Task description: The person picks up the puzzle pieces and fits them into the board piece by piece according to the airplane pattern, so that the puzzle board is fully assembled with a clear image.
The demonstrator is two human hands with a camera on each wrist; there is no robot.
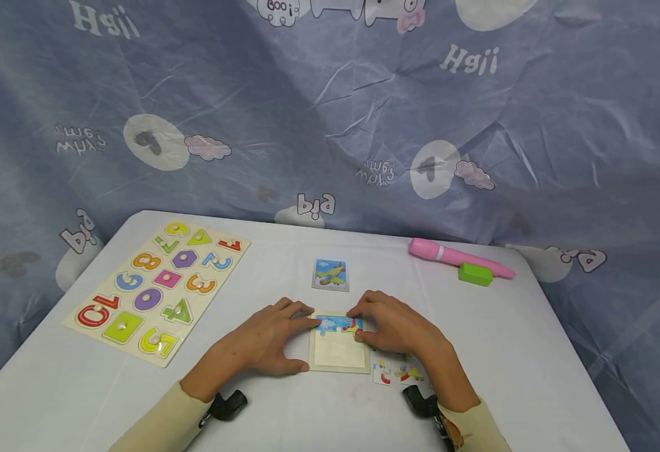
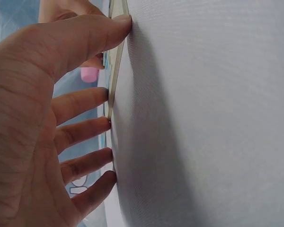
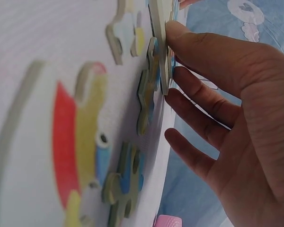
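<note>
Puzzle tray (image 1: 339,353) is on the desk (image 1: 284,420), right?

— Yep, sky-blue pieces (image 1: 328,324) across its far side, pale base showing on the near side. Left hand (image 1: 267,339) has its fingers spread wide and mostly straight, touching the tray's left side, gripping nothing.

— And the other one?

— Right hand (image 1: 392,323) is at the tray's far right corner, thumb and index a bit apart around a red-and-yellow piece (image 1: 355,325). Can't tell if that's a pinch or just a touch.

— What else is lying about?

— Loose pieces (image 1: 382,372) just right of the tray, plane picture (image 1: 331,275) beyond it, number board (image 1: 154,277) well off to its left.
</note>
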